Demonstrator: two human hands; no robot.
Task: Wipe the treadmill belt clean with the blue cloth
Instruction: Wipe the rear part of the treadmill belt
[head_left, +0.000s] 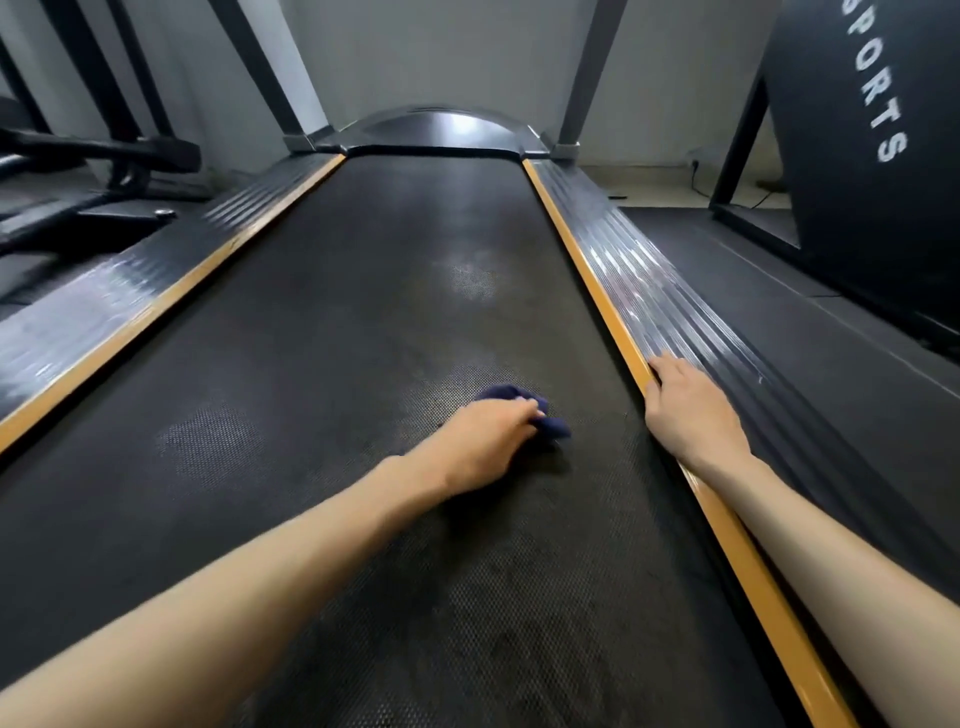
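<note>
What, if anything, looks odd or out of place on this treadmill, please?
Only the treadmill belt: two pale patches break its dark surface, one ahead of the blue cloth near the middle, one left of the left hand. Whether dust, wear or glare, I cannot tell.

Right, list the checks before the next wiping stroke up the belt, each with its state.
1. Left hand grips the bunched dark blue cloth: ok.
2. Cloth lies against the black textured treadmill belt: ok.
3. Right hand braced on the grey ribbed side rail: ok.
4. Belt ahead clean: not ok; a pale patch lies ahead, another to the left.
5. Belt stationary: cannot tell.
6. Cloth damp: cannot tell.
</note>
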